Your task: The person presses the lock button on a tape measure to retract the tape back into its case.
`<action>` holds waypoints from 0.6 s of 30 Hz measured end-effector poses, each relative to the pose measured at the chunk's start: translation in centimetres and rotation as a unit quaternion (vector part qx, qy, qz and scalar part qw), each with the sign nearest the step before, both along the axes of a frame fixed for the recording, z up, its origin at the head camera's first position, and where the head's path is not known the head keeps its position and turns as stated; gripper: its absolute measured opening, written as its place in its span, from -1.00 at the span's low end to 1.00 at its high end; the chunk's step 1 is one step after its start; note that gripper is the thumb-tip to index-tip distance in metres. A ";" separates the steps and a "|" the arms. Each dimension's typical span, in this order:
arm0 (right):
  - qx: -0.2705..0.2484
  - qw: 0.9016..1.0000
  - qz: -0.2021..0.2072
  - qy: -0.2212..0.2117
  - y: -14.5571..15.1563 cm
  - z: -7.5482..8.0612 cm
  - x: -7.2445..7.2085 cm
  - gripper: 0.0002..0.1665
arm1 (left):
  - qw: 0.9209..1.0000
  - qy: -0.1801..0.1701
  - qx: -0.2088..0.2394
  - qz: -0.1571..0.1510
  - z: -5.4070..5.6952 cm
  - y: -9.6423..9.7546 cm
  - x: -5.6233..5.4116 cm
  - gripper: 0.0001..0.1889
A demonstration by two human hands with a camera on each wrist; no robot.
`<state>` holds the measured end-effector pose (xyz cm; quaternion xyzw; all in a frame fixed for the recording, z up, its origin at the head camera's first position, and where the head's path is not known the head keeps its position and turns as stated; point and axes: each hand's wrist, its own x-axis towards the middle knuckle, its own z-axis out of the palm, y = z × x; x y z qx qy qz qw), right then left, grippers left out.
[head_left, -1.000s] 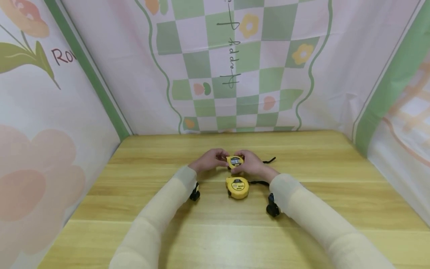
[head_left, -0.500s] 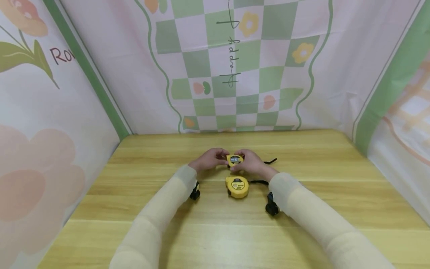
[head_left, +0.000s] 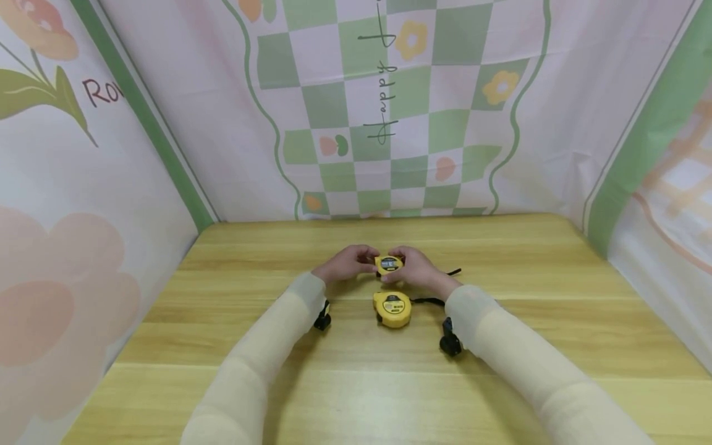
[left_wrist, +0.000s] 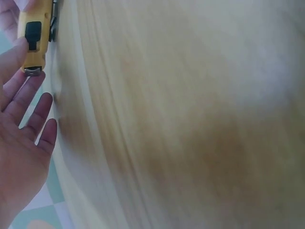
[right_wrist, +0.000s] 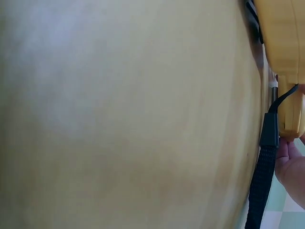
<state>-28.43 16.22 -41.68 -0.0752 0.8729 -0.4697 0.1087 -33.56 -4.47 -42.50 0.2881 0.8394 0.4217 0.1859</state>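
Both hands are at a small yellow tape measure (head_left: 389,264) with a dark label, near the middle of the table. My right hand (head_left: 416,269) grips its right side between thumb and fingers. From the left, my left hand (head_left: 347,262) pinches its front end; in the left wrist view the thumb lies by the black lock button (left_wrist: 33,31), with fingertips around the tape's mouth and the other fingers spread. A larger yellow tape measure (head_left: 392,309) lies nearer, apart from both hands. In the right wrist view, this larger case (right_wrist: 283,38) partly covers the held one (right_wrist: 289,112).
The wooden table (head_left: 356,395) stretches around the hands. A black strap (head_left: 427,301) runs from the larger tape measure toward the right wrist, and another strap (head_left: 455,271) shows behind the right hand. Patterned cloth (head_left: 364,176) hangs behind the table and at both sides.
The strap end behind the right hand has shifted slightly right and down. Both hands stay nearly still on the small tape measure, and the larger one has not moved.
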 end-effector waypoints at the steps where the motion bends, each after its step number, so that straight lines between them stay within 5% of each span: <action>1: 0.000 1.000 0.001 0.000 0.1 0.0 0.0 -0.09 | 1.000 0.000 0.001 -0.001 0.0 0.0 0.0 -0.57; 18: 0.001 1.000 0.017 0.018 1.7 1.5 -0.2 -0.11 | 0.999 0.016 0.025 0.018 0.8 -1.0 0.3 -0.47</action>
